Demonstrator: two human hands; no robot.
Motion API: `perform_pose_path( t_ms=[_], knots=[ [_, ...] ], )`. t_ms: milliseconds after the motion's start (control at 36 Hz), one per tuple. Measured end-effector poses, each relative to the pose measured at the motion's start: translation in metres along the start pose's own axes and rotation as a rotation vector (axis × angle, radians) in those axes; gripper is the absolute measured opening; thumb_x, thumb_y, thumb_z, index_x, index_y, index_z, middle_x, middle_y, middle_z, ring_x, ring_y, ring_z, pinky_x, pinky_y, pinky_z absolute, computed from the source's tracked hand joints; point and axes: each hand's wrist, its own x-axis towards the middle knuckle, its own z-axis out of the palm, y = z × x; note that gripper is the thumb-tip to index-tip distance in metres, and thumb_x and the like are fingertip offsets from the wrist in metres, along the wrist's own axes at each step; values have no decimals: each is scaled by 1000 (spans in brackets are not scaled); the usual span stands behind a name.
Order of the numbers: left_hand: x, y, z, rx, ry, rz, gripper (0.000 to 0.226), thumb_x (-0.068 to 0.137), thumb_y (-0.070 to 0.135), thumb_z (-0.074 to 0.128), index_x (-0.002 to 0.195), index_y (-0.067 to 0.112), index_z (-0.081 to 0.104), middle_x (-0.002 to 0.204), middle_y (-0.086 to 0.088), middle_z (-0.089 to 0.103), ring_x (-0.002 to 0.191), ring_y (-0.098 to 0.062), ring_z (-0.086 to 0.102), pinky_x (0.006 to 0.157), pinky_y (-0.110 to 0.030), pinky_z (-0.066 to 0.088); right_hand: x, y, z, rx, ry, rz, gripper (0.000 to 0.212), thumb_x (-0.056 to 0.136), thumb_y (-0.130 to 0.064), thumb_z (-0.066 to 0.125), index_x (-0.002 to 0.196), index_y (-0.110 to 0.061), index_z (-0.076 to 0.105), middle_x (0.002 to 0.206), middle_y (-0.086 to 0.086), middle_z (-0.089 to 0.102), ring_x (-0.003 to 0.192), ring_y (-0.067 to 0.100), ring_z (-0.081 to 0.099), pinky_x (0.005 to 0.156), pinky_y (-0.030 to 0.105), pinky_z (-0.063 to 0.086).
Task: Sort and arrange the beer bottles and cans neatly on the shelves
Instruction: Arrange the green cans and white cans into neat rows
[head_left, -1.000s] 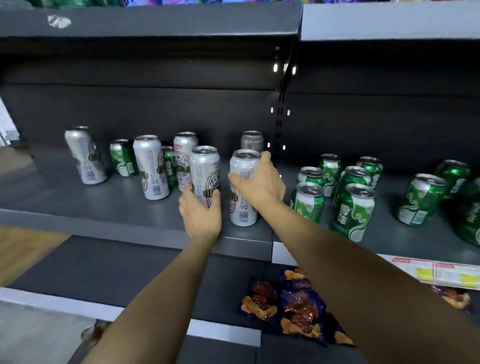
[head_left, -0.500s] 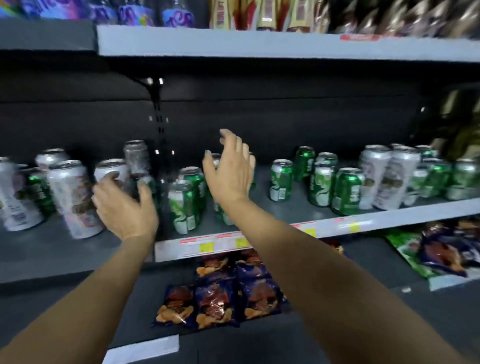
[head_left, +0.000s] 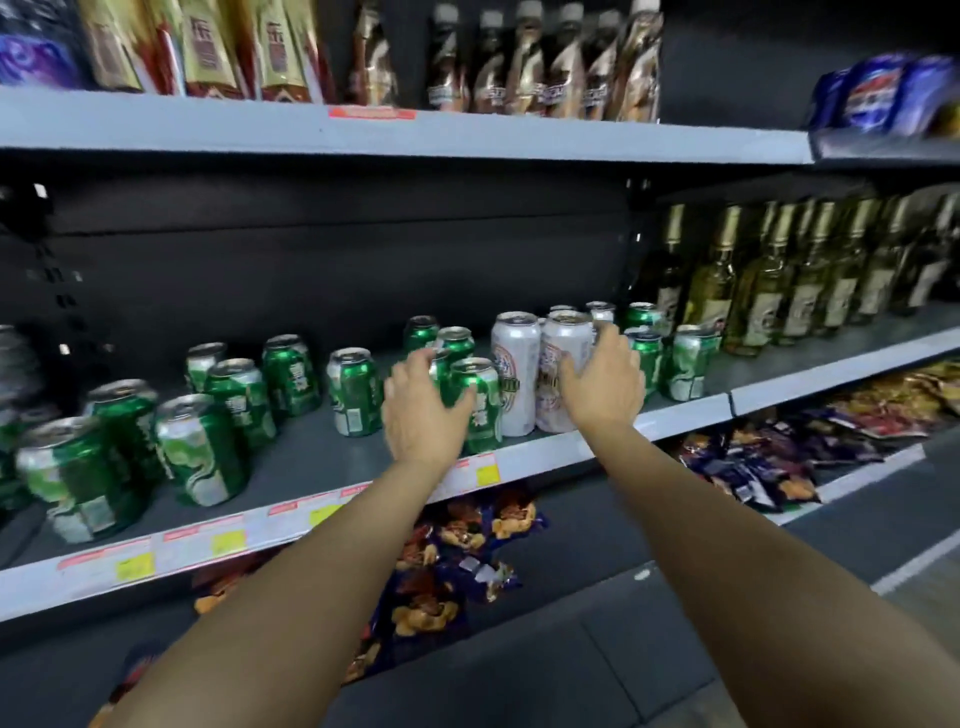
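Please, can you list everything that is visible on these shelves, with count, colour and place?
Short green aluminium cans: about fifteen, green, middle shelf, left to centre.
Tall white aluminium cans: at least two, white, middle shelf, centre-right.
Green glass bottles: about eight, gold-capped, middle shelf, right.
Brown foil-wrapped bottles: about six, top shelf.
Dark snack bags: several, bottom shelf.
Left hand: on a green can.
Right hand: on a white can.
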Motion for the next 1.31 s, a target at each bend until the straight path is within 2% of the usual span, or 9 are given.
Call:
perform_pose_path(
  t_ms=[139, 278, 361, 444, 556, 778, 1000, 1222, 1306],
  knots=[
    [32, 42, 36, 110, -119, 47, 83, 83, 48, 68, 149, 21, 26, 150, -5, 36, 138, -27, 31, 113, -42, 25, 35, 21, 2, 12, -111, 1, 62, 92, -45, 57, 138, -10, 37, 133, 13, 53, 122, 34, 47, 93, 44, 42],
    [65, 59, 65, 191, -228, -3, 95, 82, 61, 61, 154, 25, 10, 159, -5, 22, 146, -26, 18, 118, -54, 5, 63, 26, 12, -10, -208, -34, 83, 87, -58, 58, 149, -13, 25, 141, 13, 49, 129, 32, 45, 101, 44, 40],
    [83, 63, 81, 282, -310, -56, 87, 84, 69, 51, 151, 25, 19, 152, -5, 36, 143, -28, 26, 116, -61, 2, 76, 27, 17, -64, -277, -45, 86, 85, -65, 55, 150, -18, 24, 144, 10, 47, 133, 31, 41, 105, 44, 35],
    [93, 66, 93, 299, -309, -116, 68, 87, 65, 44, 139, 22, 36, 131, -5, 58, 130, -31, 46, 115, -62, 2, 86, 23, 21, -116, -288, -88, 77, 85, -64, 54, 145, -21, 33, 137, 9, 53, 130, 29, 44, 101, 41, 33],
    [93, 66, 98, 324, -255, -94, 61, 90, 62, 43, 131, 18, 41, 121, -5, 63, 115, -29, 58, 116, -57, 6, 89, 21, 30, -133, -334, -144, 78, 83, -57, 59, 146, -22, 30, 139, 10, 49, 130, 30, 41, 100, 40, 35],
    [74, 78, 97, 285, -133, -66, 56, 91, 58, 48, 126, 15, 43, 128, -6, 56, 117, -27, 55, 115, -54, 15, 84, 38, 20, -15, -221, -221, 71, 80, -54, 63, 137, -18, 43, 130, 8, 54, 121, 28, 49, 93, 37, 39],
    [45, 123, 85, 116, 89, -70, 53, 86, 54, 59, 118, 13, 47, 118, -8, 58, 111, -31, 55, 97, -43, 38, 78, 49, -24, 159, -122, -282, 70, 76, -51, 65, 134, -19, 43, 125, 4, 55, 119, 25, 46, 96, 37, 39],
    [-7, 141, 57, 143, 174, -96, 51, 85, 56, 59, 114, 16, 49, 114, -3, 60, 105, -28, 56, 81, -34, 36, 52, 61, -54, 198, -141, -383, 58, 73, -53, 63, 118, -19, 46, 114, 2, 57, 110, 25, 49, 91, 37, 37],
    [-29, 133, 42, 176, 170, -143, 53, 85, 57, 57, 117, 16, 48, 118, -4, 60, 108, -28, 56, 86, -37, 39, 32, 58, -57, 173, -161, -461, 56, 74, -55, 61, 115, -19, 47, 111, 2, 57, 108, 25, 51, 87, 38, 38]
  ],
)
